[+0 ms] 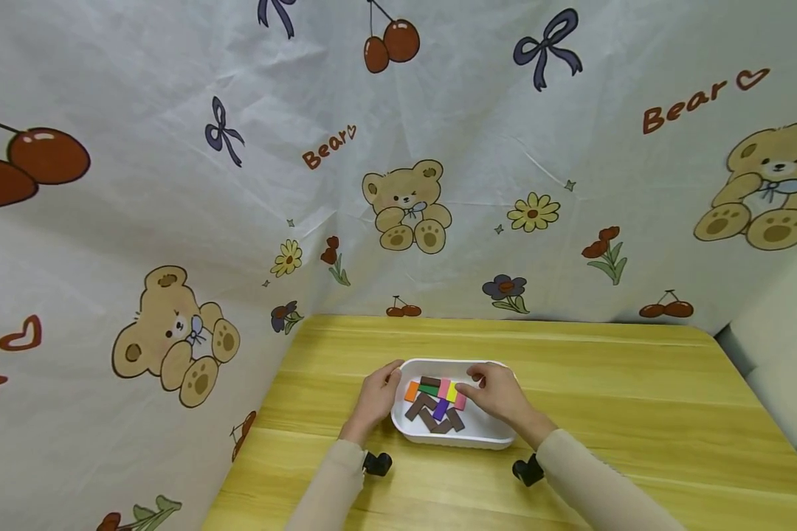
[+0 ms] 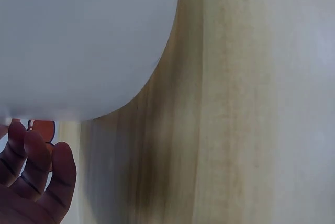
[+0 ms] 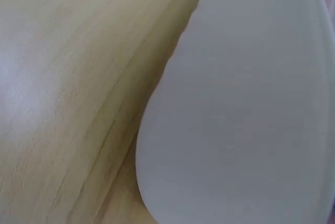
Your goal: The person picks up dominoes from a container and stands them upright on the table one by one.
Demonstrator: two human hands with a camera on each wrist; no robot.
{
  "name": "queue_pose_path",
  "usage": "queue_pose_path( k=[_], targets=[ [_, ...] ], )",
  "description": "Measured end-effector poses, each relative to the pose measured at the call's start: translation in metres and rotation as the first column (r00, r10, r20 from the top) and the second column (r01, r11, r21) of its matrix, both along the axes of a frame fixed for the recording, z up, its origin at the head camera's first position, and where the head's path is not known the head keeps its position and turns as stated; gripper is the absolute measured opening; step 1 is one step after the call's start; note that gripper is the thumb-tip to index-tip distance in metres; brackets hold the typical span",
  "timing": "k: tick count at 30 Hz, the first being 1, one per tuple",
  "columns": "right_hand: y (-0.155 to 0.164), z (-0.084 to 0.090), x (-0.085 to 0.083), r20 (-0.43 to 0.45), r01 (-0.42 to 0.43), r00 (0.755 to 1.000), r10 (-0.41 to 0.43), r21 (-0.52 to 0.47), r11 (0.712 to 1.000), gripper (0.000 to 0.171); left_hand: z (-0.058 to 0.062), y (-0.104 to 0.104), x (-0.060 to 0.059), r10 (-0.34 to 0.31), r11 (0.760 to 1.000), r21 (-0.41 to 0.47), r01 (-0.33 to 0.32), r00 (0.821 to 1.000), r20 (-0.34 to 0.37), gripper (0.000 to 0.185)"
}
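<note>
A white tray (image 1: 466, 442) sits on the yellow wooden table (image 1: 637, 398) and holds several small flat blocks: orange (image 1: 412, 391), green (image 1: 428, 389), pink (image 1: 443, 388), yellow (image 1: 452, 393), purple (image 1: 440, 409) and brown ones (image 1: 430, 418). My left hand (image 1: 378, 394) grips the tray's left rim, thumb on top. In the left wrist view its curled fingers (image 2: 31, 171) lie beside the tray wall (image 2: 78, 41). My right hand (image 1: 498, 391) hovers over the tray's right half, fingertips at the pink and yellow blocks. Whether it pinches one is hidden. The right wrist view shows only tray wall (image 3: 246, 119).
A printed cloth with bears, cherries and bows (image 1: 405, 206) hangs close behind and to the left of the table. Bare tabletop (image 3: 68, 77) stretches to the right of the tray and in front of it. Black wrist mounts (image 1: 528, 470) sit on both sleeves.
</note>
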State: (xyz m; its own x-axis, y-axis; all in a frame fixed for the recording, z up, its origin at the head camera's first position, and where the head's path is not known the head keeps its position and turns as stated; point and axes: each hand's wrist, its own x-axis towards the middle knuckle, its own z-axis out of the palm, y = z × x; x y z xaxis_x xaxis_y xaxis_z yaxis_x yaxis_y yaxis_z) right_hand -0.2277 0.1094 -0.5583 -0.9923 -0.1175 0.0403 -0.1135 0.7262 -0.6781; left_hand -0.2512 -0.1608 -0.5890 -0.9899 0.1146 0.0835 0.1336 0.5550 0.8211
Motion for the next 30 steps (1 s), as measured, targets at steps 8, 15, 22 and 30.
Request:
queue_pose_path(
  k=[8,15,22,30],
  targets=[
    [-0.006,-0.01,-0.005,-0.066,0.003,0.998,0.003,0.08,0.997,0.036,-0.002,0.005,0.0,0.022,0.999,0.024,-0.022,1.0,0.004,0.04],
    [-0.008,-0.016,-0.008,-0.028,0.014,1.0,-0.011,0.101,0.995,0.034,-0.007,0.005,0.001,0.021,0.999,0.032,-0.021,1.0,0.018,0.04],
    [-0.01,-0.023,-0.01,0.0,0.009,1.0,-0.009,0.067,0.998,0.033,-0.005,0.008,0.002,0.028,0.999,0.024,-0.028,1.0,0.012,0.039],
    [-0.014,-0.031,-0.007,0.099,0.017,0.995,-0.02,0.026,0.999,0.038,-0.012,0.008,-0.001,0.035,0.999,-0.003,-0.035,0.999,0.009,0.039]
  ],
)
